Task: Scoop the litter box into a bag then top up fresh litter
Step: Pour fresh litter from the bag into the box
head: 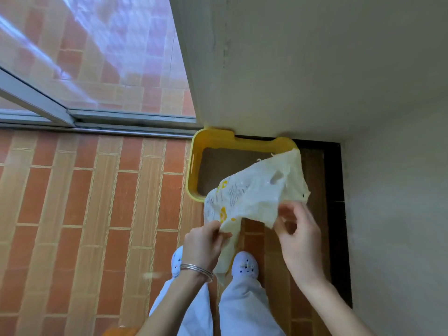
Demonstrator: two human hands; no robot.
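Head view: left hand (203, 244) and right hand (298, 240) each pinch the crumpled bag (257, 190), stretched slantwise toward upper right — hiding the near corner of the yellow litter box (218, 138) against the wall (315, 69).

I'm looking straight down: left hand (204, 241) pinches the crumpled pale bag (257, 190) at its near edge, right hand (299, 236) holds the opposite edge. The bag hangs over the yellow litter box (215, 139), set on the tiled floor (84, 202) against the wall (315, 69).

Left hand (203, 242), right hand (299, 235) raised, fingers (219, 235) pinching bag (257, 190).
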